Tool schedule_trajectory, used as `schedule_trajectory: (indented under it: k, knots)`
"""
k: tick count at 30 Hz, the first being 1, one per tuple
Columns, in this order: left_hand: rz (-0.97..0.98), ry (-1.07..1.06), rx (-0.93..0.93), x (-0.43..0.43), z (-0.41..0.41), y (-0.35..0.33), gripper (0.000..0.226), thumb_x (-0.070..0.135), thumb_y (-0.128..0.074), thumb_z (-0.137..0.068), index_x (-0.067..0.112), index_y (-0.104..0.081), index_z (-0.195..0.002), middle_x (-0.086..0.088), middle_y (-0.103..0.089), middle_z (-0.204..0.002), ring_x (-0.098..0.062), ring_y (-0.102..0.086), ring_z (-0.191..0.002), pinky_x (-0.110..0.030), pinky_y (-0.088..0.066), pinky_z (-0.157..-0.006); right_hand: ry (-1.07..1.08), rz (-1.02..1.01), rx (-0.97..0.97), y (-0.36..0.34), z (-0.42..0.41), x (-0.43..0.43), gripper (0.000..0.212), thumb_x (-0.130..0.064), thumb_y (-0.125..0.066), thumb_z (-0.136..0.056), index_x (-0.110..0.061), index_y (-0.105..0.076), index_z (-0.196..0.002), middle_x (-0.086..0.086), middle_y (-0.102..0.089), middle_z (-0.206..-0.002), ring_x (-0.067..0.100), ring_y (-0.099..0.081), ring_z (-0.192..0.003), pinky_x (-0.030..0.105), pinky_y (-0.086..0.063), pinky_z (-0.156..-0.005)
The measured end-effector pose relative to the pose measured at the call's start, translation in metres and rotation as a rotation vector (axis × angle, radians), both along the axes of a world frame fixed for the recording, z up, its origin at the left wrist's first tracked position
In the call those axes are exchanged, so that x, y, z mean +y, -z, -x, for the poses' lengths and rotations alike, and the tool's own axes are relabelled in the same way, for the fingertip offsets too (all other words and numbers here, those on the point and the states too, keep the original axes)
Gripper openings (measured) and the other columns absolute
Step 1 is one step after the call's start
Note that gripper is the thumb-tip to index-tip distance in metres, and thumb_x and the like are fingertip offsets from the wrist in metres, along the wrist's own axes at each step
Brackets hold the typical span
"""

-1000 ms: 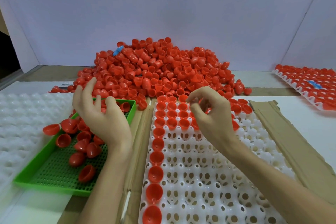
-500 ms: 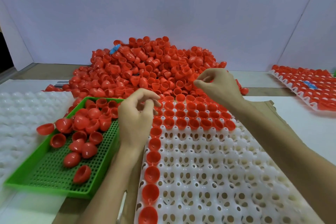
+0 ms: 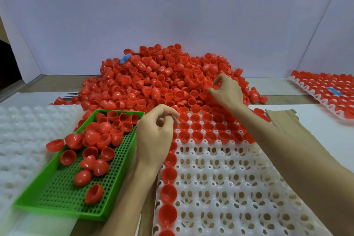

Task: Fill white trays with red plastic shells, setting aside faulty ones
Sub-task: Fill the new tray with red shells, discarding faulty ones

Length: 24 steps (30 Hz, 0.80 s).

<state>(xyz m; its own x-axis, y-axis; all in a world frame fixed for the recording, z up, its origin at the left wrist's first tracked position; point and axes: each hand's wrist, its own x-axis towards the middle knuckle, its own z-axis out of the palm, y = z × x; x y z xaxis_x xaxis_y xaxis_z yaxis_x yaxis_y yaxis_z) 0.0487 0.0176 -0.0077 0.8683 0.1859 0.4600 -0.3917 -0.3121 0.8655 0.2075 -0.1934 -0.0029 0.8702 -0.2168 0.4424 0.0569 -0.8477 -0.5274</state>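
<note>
hands curled, contents i can't tell: right hand [image 3: 228, 93] at the far shell pile [image 3: 157, 78], left hand [image 3: 153, 136] above white tray [image 3: 220, 188].

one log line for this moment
left hand: over white tray edge, fingers curled | right hand: at shell pile, grip unclear | green tray: loose shells

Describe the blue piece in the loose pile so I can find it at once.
Start at the big heap of red shells against the back wall. Go to its upper left slope. There a small blue piece pokes out, the only thing in the heap that is not red.
</note>
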Motion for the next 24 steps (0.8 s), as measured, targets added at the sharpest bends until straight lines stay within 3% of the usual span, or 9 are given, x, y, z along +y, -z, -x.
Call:
schedule_trajectory:
  k: [4,7,9,12,15,17,19,24]
  knots:
    - [-0.04,0.016,0.014,0.0,0.0,0.002,0.032,-0.001,-0.055,-0.092,0.025,-0.071,-0.08,0.008,-0.07,-0.072,-0.021,-0.065,-0.062,-0.051,-0.055,-0.061,-0.084,0.037,0.028,0.003,0.002,0.0,0.011,-0.027,-0.07,-0.09,-0.021,-0.074,-0.098,0.0,-0.072,-0.103,0.022,-0.068,-0.096,0.042,-0.057,-0.081]
    - [-0.048,0.006,0.012,0.0,0.0,0.002,0.03,0.001,-0.056,-0.093,0.027,-0.071,-0.086,0.011,-0.07,-0.075,-0.016,-0.066,-0.063,-0.046,-0.056,-0.062,-0.117,0.016,-0.035,0.0,0.009,0.002,0.003,-0.023,-0.067,-0.091,-0.023,-0.071,-0.09,-0.007,-0.064,-0.078,0.014,-0.063,-0.073,0.032,-0.05,-0.066]
    - [-0.024,-0.015,0.005,0.0,-0.001,0.004,0.026,0.005,-0.06,-0.094,0.029,-0.069,-0.101,0.013,-0.07,-0.084,-0.012,-0.067,-0.068,-0.037,-0.058,-0.063,-0.182,-0.071,-0.088,-0.009,0.021,0.006,0.008,-0.02,-0.068,-0.092,-0.024,-0.067,-0.085,-0.009,-0.058,-0.068,0.003,-0.052,-0.059,0.026,-0.044,-0.059]
    - [-0.022,-0.019,0.004,0.0,-0.005,0.006,0.046,0.018,-0.068,-0.093,0.032,-0.054,-0.135,0.019,-0.063,-0.115,-0.004,-0.068,-0.084,-0.02,-0.057,-0.069,-0.379,-0.317,-0.076,-0.025,0.056,0.016,0.008,-0.022,-0.069,-0.093,-0.022,-0.07,-0.085,-0.007,-0.063,-0.07,-0.001,-0.053,-0.06,0.018,-0.048,-0.061]
    - [-0.062,0.044,0.004,0.001,-0.006,0.007,0.066,0.034,-0.074,-0.09,0.037,-0.042,-0.147,0.022,-0.054,-0.133,0.001,-0.061,-0.108,-0.018,-0.054,-0.082,-0.628,-0.76,0.12,-0.036,0.094,0.023,0.01,-0.025,-0.069,-0.094,-0.021,-0.073,-0.086,-0.01,-0.057,-0.064,0.005,-0.05,-0.056,0.019,-0.051,-0.063]
    - [-0.042,0.093,-0.01,0.001,-0.005,0.005,0.064,0.039,-0.073,-0.089,0.039,-0.044,-0.145,0.024,-0.058,-0.128,0.002,-0.059,-0.114,-0.018,-0.053,-0.086,-0.761,-1.078,0.35,-0.038,0.113,0.025,0.009,-0.028,-0.069,-0.091,-0.022,-0.076,-0.089,-0.007,-0.056,-0.071,0.007,-0.048,-0.059,0.018,-0.048,-0.06]
    - [-0.043,0.122,-0.023,0.0,-0.004,0.004,0.052,0.035,-0.073,-0.091,0.038,-0.052,-0.139,0.026,-0.064,-0.118,0.002,-0.062,-0.112,-0.02,-0.054,-0.087,-0.809,-1.246,0.497,-0.031,0.125,0.029,0.019,-0.031,-0.069,-0.088,-0.021,-0.077,-0.102,-0.006,-0.057,-0.079,0.006,-0.049,-0.063,0.017,-0.044,-0.061]
    - [-0.049,0.212,-0.032,-0.004,-0.001,0.004,0.031,0.022,-0.075,-0.091,0.031,-0.068,-0.12,0.019,-0.072,-0.102,-0.002,-0.069,-0.098,-0.017,-0.055,-0.081,-0.745,-1.46,0.572,-0.016,0.133,0.034,0.025,-0.03,-0.068,-0.086,-0.016,-0.073,-0.106,-0.004,-0.064,-0.081,0.009,-0.056,-0.065,0.021,-0.048,-0.065]
